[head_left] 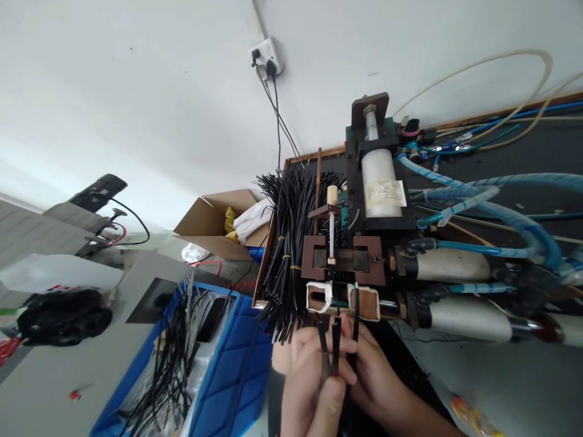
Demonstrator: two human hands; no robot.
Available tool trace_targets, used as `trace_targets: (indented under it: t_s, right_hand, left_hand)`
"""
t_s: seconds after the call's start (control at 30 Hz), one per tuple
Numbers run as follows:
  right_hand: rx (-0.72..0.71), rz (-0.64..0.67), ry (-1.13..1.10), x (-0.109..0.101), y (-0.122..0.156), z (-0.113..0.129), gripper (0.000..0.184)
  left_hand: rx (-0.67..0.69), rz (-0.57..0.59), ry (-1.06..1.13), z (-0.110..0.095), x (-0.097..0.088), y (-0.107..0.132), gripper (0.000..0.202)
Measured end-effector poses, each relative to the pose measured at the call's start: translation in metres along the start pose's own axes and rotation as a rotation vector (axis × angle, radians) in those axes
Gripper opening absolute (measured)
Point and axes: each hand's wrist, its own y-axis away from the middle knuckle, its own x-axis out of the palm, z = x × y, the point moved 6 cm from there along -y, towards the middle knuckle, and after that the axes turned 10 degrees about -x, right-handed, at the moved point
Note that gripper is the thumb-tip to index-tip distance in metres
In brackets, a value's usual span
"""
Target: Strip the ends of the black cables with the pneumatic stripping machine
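Observation:
Both hands are close together in front of the machine's clamp jaws. My left hand is closed around several short black cables, its thumb laid along them. My right hand touches it from the right, fingers curled around another black cable. That cable points up toward the jaws, and small coloured wire ends show at its tip. A thin dark strand rises between two white-edged brown blocks just beyond my fingers. The lower parts of the cables are hidden by my hands.
A wooden-edged tray of bundled black cables lies left of the machine. Air cylinders and blue hoses fill the right side. A blue crate of loose cables and a cardboard box stand at left.

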Motion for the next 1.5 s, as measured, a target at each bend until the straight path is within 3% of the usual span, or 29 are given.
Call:
trace_targets:
  t_s: [0.23,0.43,0.77,1.07,1.17,1.3,1.5]
  right_hand:
    - [-0.015,0.056,-0.118,0.003,0.002,-0.002,0.05]
    - [-0.011,0.054,-0.131,0.004,0.001,-0.001,0.053]
    - [-0.03,0.131,-0.12,0.007,-0.002,-0.007,0.049]
    - [-0.065,0.149,-0.107,0.009,0.003,-0.004,0.044]
    - [-0.074,0.103,-0.073,0.003,0.004,-0.007,0.045]
    - [-0.068,0.037,0.055,-0.006,0.008,-0.013,0.053]
    - [-0.208,0.126,0.268,-0.004,0.023,-0.006,0.055]
  left_hand:
    - [0.09,0.026,-0.006,-0.005,0.001,-0.001,0.037]
    - [0.216,0.208,-0.139,-0.003,-0.002,-0.005,0.032]
    - [0.237,0.204,-0.13,-0.002,-0.006,-0.005,0.031]
    - [0.223,0.151,-0.113,0.003,-0.013,-0.003,0.03]
    - [0.194,0.11,-0.08,0.005,-0.012,-0.002,0.034]
    - [0.115,0.035,-0.058,0.009,-0.013,0.003,0.041]
    - [0.057,-0.077,0.036,0.011,-0.022,0.017,0.039]
